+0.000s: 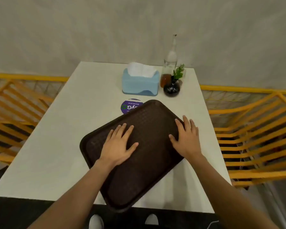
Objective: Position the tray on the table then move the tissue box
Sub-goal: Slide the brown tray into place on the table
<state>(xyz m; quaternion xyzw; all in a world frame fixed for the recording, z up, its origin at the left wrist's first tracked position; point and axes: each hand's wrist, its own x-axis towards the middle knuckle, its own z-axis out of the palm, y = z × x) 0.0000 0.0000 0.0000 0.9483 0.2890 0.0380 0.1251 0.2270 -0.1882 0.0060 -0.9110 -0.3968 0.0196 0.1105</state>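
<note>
A dark brown textured tray [144,171] lies askew on the white table [53,146], its near corner hanging over the front edge. My left hand [119,144] rests flat on the tray's left part, fingers spread. My right hand [186,138] lies flat on the tray's right edge, fingers spread, thumb on the surface. A light blue tissue box [139,84] with white tissue sticking out stands at the far middle of the table, apart from the tray.
A round purple sticker [128,105] is partly covered by the tray's far corner. A glass bottle [170,63], a small brown jar [165,80] and a black vase with a green sprig [171,87] stand right of the box. Orange slatted chairs [254,138] flank the table.
</note>
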